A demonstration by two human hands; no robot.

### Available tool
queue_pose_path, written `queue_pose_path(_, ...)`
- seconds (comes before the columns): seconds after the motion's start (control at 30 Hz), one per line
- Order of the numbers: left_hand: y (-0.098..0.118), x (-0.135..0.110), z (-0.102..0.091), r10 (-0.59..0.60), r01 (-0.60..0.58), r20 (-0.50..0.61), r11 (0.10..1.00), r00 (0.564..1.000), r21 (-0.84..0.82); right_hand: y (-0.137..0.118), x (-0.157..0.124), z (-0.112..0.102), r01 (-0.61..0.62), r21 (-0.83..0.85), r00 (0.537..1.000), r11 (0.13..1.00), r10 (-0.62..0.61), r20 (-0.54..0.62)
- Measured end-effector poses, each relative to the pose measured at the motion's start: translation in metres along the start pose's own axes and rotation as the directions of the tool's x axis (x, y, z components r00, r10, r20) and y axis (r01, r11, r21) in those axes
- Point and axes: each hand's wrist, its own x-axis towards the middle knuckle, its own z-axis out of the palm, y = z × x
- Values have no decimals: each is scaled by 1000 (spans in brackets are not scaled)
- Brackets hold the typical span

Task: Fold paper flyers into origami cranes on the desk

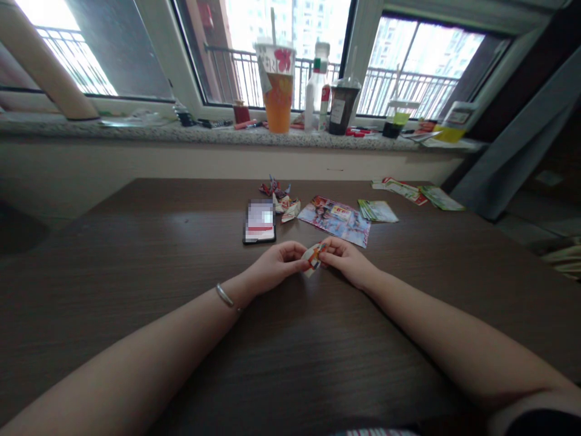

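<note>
Between my hands, low over the dark table [254,315], is a small piece of folded printed paper [312,259], cream with orange and red. My left hand [278,264] pinches its left side between thumb and fingers. On its right edge, my right hand [345,259] has thumb and fingertips closed. A phone [259,223] with a blurred screen lies just beyond my left hand. Behind it rest a cream folded paper piece [287,208] and a purple-red one [274,186]. Past my right hand a colourful printed sheet [336,219] lies flat.
A stack of green-white paper slips [377,211] lies right of the sheet, with more slips [403,190] and a green one [441,198] farther off. The granite windowsill [181,137] holds a large orange drink cup [278,91], a dark drink cup [343,108], bottles and pens.
</note>
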Motion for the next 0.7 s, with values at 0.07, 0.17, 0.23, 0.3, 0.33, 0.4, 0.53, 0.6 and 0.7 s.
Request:
queue_pose_path(0.07,0,0,1,17,-15,-34,999,999,43,0,0,-1,9,5,1000,1000,-9,-24)
queue_pose_path(0.17,1,0,3,46,-42,-52,997,998,71,2,0,-3,24,64,998,998,-20,-57)
queue_pose_path(0.23,2,0,4,56,-51,-52,995,997,83,3,0,-4,20,106,998,994,-13,-69)
queue_pose_path(0.3,2,0,4,58,-53,-48,994,997,99,4,0,-5,13,125,998,992,-5,-64)
queue_pose_path(0.33,2,-1,4,59,-54,-45,993,997,103,4,0,-5,13,125,998,992,-5,-60)
queue_pose_path(0.4,2,-1,3,65,-60,-40,993,997,101,4,0,-5,14,121,999,993,-8,-53)
queue_pose_path(0.53,1,-1,3,54,-49,-44,993,998,104,4,0,-4,11,99,999,995,-7,-39)
queue_pose_path(0.6,1,-1,3,43,-37,-50,993,998,115,3,0,-4,8,82,999,997,-5,-36)
queue_pose_path(0.7,2,-1,4,53,-46,-52,991,997,125,1,0,-2,1,58,999,998,2,-44)
